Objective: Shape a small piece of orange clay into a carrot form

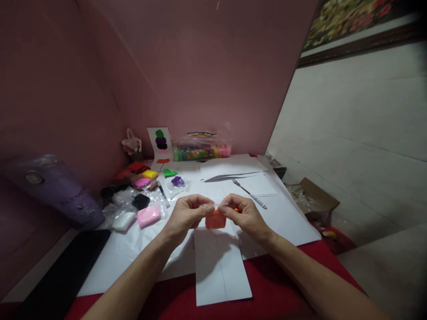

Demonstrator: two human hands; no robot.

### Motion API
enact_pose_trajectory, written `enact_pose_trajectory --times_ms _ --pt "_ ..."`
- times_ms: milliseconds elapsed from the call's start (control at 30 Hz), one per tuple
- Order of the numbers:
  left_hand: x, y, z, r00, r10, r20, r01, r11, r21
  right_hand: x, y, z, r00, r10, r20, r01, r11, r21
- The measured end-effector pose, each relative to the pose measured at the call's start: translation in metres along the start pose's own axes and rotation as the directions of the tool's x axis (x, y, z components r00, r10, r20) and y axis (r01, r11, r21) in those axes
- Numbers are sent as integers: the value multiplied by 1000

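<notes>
Between my two hands hangs a small clear packet with an orange block (215, 219) in it. My left hand (188, 216) pinches the packet's top edge between thumb and fingers. On the other side, my right hand (243, 215) pinches the same edge, and a bit of orange shows by its fingers. Below the hands lies a narrow white paper strip (222, 271) with a thin line drawn along it. Pink clay (148, 216) in a clear packet lies left of my left hand. A fork (249, 194) rests beyond my right hand.
Black (140, 201), yellow (150, 174), green (170, 173) and purple clay (178, 181) lie at the back left. A painted card (161, 144) leans near a colourful package (202, 152) by the wall. A purple bottle (56, 191) is at left, an open cardboard box (313, 195) at right.
</notes>
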State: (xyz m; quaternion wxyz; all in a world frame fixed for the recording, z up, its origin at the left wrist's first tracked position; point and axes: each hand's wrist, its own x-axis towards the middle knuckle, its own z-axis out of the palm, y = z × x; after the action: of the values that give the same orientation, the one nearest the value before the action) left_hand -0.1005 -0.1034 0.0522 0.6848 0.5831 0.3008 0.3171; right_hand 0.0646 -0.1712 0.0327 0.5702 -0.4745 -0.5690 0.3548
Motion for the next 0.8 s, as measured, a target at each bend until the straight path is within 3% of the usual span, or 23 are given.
enact_pose_trajectory --times_ms 133,400,567,800 --pt "1 1 -4 999 35 -4 -35 999 -34 2 -3 -3 1000 31 0 -31 999 38" --pt "1 0 -7 996 1 87 6 997 -75 3 -5 -5 990 118 81 -133 968 215" --pt "1 -5 -3 997 65 37 -67 996 66 2 -4 -4 993 90 78 -102 981 165" --pt "1 -6 1 995 98 -13 -96 990 102 2 1 -3 998 9 60 -13 998 65"
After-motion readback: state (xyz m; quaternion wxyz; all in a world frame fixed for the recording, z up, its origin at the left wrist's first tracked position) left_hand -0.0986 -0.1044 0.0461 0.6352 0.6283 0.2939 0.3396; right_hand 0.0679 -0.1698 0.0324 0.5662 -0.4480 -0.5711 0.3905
